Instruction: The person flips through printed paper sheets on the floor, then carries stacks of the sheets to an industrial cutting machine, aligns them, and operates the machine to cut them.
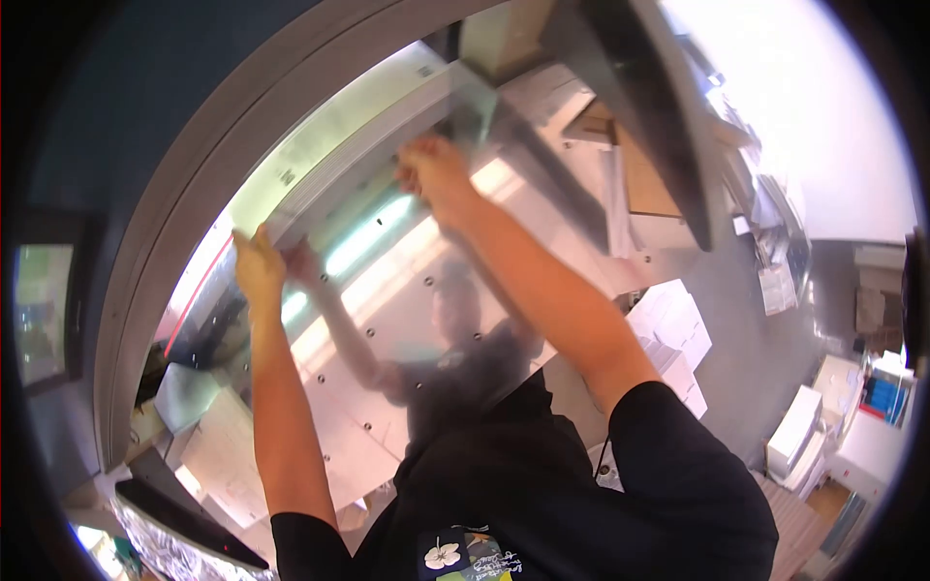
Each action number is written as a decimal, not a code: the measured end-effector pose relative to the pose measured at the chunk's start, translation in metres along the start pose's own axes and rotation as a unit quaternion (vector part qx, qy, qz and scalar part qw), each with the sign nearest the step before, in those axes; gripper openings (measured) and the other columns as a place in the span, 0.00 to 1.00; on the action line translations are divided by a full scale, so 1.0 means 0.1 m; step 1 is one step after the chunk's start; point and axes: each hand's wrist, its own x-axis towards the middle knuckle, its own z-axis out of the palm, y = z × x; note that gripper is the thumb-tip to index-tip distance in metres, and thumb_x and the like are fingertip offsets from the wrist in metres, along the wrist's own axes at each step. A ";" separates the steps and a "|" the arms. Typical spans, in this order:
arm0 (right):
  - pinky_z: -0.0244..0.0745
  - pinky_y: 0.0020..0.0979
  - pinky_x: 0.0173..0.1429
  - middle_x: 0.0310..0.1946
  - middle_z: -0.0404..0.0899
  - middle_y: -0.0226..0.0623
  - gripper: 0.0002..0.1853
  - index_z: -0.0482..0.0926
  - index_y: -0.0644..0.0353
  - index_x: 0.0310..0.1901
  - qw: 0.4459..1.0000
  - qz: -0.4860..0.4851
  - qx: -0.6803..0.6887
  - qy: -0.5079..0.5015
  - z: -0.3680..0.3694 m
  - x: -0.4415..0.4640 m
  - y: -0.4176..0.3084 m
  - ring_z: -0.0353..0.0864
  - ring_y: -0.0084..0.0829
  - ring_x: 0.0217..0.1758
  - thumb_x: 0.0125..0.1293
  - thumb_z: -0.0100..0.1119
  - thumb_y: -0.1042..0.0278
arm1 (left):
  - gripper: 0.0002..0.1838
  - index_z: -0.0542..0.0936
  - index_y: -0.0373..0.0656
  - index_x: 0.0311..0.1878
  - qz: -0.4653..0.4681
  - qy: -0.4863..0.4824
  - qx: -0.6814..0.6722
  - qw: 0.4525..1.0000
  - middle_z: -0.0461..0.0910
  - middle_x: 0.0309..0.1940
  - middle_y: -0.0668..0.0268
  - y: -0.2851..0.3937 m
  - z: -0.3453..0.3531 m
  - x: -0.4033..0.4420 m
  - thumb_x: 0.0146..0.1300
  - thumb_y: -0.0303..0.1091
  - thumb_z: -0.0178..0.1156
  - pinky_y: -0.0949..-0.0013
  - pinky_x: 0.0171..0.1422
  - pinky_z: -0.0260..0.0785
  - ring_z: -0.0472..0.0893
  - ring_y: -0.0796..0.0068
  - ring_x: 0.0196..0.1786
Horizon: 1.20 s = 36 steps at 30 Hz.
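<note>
A shiny metal machine table (387, 339) dotted with small holes lies before me and mirrors my arms and upper body. My left hand (258, 269) is raised at the left end of a long grey metal bar (358, 150). Its thumb and fingers point upward, slightly apart, and no held object shows between them. Farther right, my right hand (433, 172) is over the table close to the lower edge of that bar. Its fingers are curled together and a little blurred; whatever they hold, if anything, is hidden.
A curved machine frame (145, 242) arches over the work area. A dark panel (649, 116) juts down at the right, another (189, 523) at the lower left. White paper stacks (673, 329) stand beside the table. Boxes (794, 426) and papers lie farther right.
</note>
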 end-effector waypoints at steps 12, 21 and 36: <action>0.78 0.26 0.41 0.40 0.83 0.26 0.12 0.81 0.57 0.53 0.996 0.048 -0.071 -0.001 -2.14 -2.81 -0.60 0.82 0.20 0.41 0.79 0.64 0.59 | 0.55 0.66 0.30 0.78 -0.092 0.122 -0.020 0.988 0.70 0.74 0.37 -0.20 0.21 0.09 0.67 0.73 0.61 0.47 0.80 0.65 0.72 0.36 0.75; 0.82 0.28 0.44 0.43 0.84 0.29 0.14 0.81 0.54 0.55 0.953 0.140 0.108 0.245 -4.72 -3.93 -0.32 0.86 0.24 0.42 0.78 0.64 0.55 | 0.21 0.77 0.36 0.66 0.186 0.013 -0.252 0.950 0.81 0.60 0.53 2.95 0.32 -3.16 0.78 0.39 0.62 0.57 0.67 0.72 0.80 0.54 0.59; 0.86 0.38 0.40 0.38 0.81 0.37 0.11 0.78 0.60 0.48 0.694 0.103 0.448 0.554 -11.17 -3.12 1.47 0.85 0.34 0.36 0.75 0.63 0.61 | 0.18 0.80 0.32 0.48 0.262 -0.139 -0.083 0.952 0.84 0.40 0.55 6.55 2.61 -5.17 0.83 0.43 0.57 0.64 0.53 0.75 0.81 0.66 0.43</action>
